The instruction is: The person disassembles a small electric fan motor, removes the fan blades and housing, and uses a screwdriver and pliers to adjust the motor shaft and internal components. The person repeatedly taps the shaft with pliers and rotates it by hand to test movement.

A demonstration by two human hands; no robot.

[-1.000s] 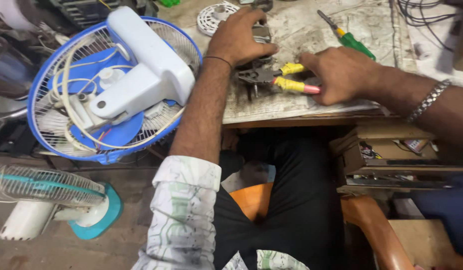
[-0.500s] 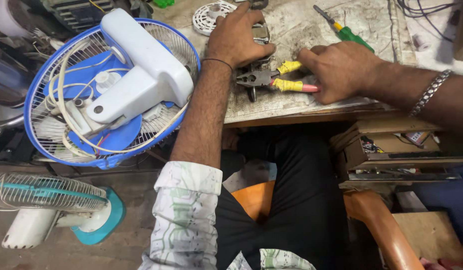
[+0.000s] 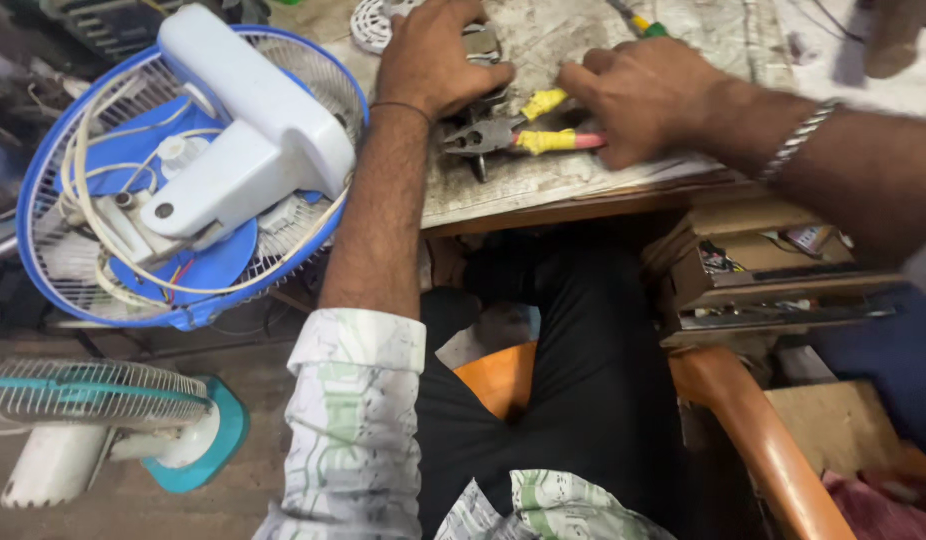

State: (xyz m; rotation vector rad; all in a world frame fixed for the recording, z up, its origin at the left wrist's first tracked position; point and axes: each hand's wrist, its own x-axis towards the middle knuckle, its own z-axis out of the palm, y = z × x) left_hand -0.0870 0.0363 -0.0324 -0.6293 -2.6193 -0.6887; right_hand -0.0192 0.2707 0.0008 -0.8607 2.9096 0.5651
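Nearest to the camera is the person's lap in dark trousers, on an orange chair, and to the left on the floor stands a small teal fan. A little further, a blue fan lies on its side with its white motor housing on top, just beside the edge of the worn table. On this table lie the pliers, with yellow handles. Their long axis runs almost left to right: the metal nose points to the left hand, the handles point to the right hand. The left hand rests with curled fingers over a small metal part, just beside the nose; I cannot tell if it grips this part. The right hand lies half closed on the handle ends, touching them, so it is the nearer one to the handles. Beyond, at the far edge, lies a green screwdriver.
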